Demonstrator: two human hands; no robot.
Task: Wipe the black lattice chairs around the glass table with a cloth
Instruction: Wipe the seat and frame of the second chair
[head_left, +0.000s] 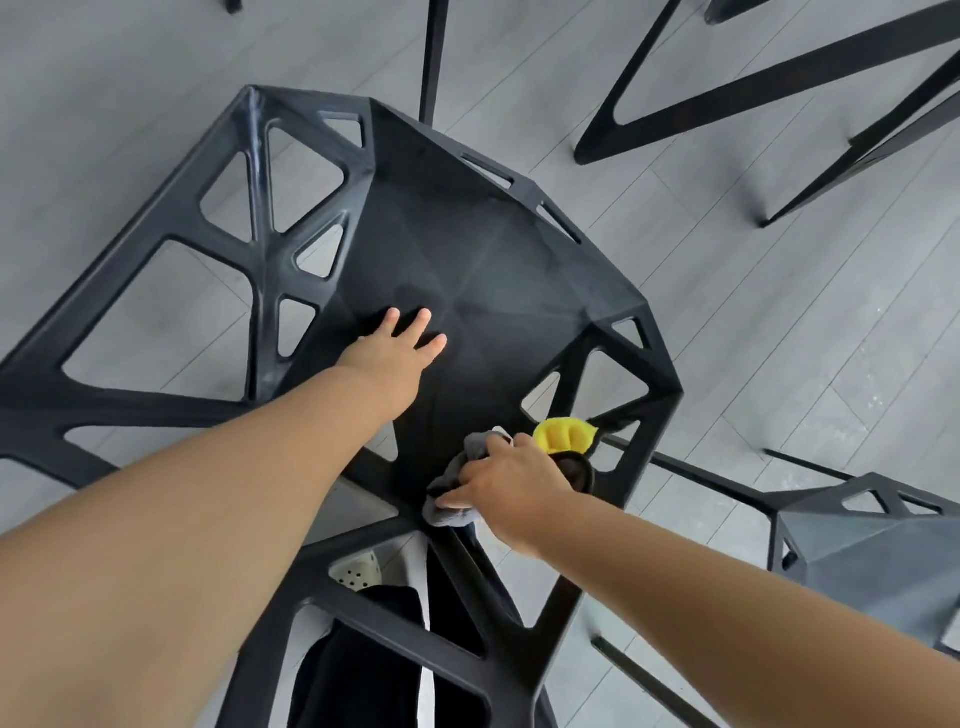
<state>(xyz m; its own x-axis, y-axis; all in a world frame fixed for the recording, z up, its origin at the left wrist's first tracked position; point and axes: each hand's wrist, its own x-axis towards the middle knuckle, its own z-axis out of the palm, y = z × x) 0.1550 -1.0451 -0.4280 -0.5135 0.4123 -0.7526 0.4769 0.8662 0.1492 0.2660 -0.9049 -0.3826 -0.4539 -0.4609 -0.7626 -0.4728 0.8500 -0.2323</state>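
The left hand (400, 353) lies with fingers spread on the seat of the black chair (467, 234), while the right hand (511, 483) clutches the grey cloth (449, 512) at its near edge, where lattice openings could snag it.

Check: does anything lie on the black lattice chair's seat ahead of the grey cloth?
Only the left hand, flat on the black seat beyond the grey cloth that the right hand grips. Nothing else visible.
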